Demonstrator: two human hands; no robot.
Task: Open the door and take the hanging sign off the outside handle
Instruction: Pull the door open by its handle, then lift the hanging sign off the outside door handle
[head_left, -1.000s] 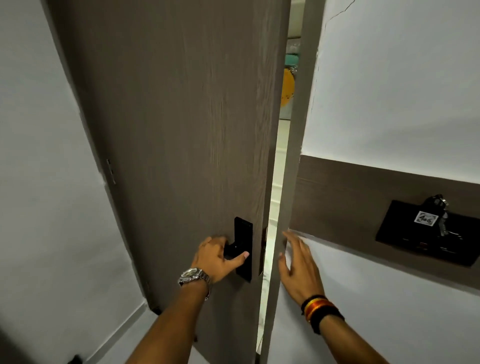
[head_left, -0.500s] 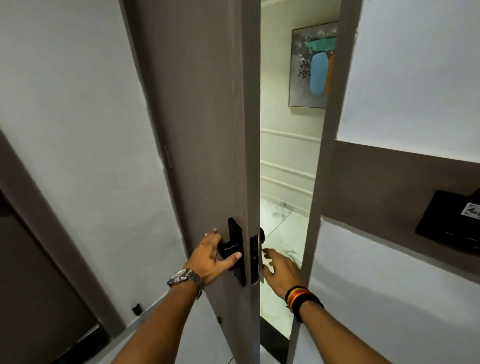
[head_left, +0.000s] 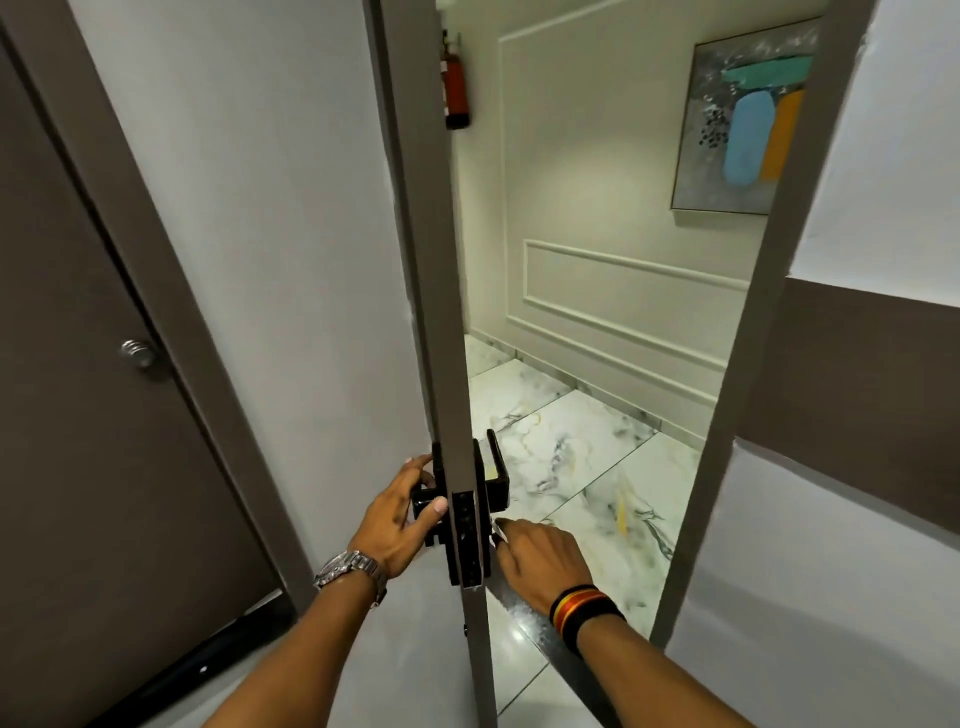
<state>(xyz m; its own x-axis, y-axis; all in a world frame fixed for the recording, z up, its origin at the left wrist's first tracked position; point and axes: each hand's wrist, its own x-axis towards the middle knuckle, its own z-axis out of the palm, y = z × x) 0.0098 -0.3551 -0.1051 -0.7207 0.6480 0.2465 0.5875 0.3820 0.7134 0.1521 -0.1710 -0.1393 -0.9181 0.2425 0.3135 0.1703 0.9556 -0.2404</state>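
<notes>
so the door (head_left: 447, 260) is standing open edge-on, left hand (head_left: 400, 519) is gripping the black inside handle (head_left: 423, 499), and right hand (head_left: 540, 564) is reaching round just under the outside handle (head_left: 496, 478), fingers touching a whitish sliver that might be the sign (head_left: 497, 530), can't tell if it's grasped.

Bare forearms, no sleeves: the left hand (head_left: 396, 525) wears a silver metal-link wristwatch (head_left: 349, 567), while the right hand (head_left: 543, 561) carries stacked wristbands (head_left: 582, 613) striped black, yellow, red and black at the wrist.
</notes>
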